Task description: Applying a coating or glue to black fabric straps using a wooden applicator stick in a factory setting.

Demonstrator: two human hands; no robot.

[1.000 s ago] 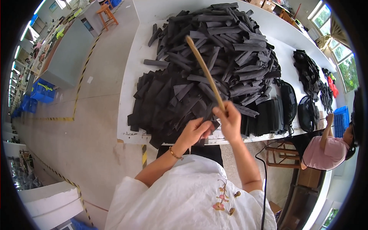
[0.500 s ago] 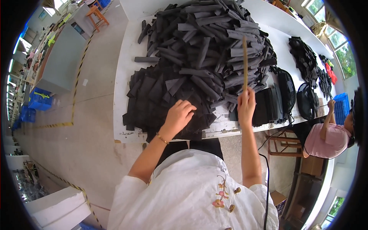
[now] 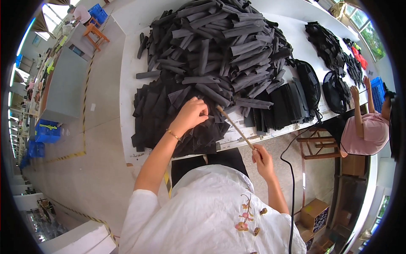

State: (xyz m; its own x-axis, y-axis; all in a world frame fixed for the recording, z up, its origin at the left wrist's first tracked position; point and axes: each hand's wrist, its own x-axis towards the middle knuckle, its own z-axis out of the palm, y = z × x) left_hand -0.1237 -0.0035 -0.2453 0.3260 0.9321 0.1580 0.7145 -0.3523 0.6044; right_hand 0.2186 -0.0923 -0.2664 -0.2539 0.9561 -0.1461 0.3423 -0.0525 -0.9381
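My left hand (image 3: 192, 113) is closed in a pinch at the near part of a heap of flat black fabric pieces (image 3: 153, 111), with the edge of one piece at its fingertips. The hand hides much of that piece. My right hand (image 3: 263, 160) is off the table's front edge, gripping one end of a thin wooden stick (image 3: 237, 130). The stick slants up to the left, its far tip close beside my left hand, at the border of the fabric. Behind the flat pieces rises a large pile of rolled dark grey fabric tubes (image 3: 249, 46).
Stacked black panels (image 3: 285, 108) and black mesh pouches (image 3: 308, 86) stand at the right on the white table (image 3: 130, 84). A co-worker in pink (image 3: 366, 133) sits beyond a wooden stool (image 3: 317, 144). A black cable (image 3: 293, 190) hangs near my right arm.
My right hand has come down toward me, and the stick has swung from upright to slanting left toward my left hand. My left hand's fingers have closed. The whole view has shifted slightly.
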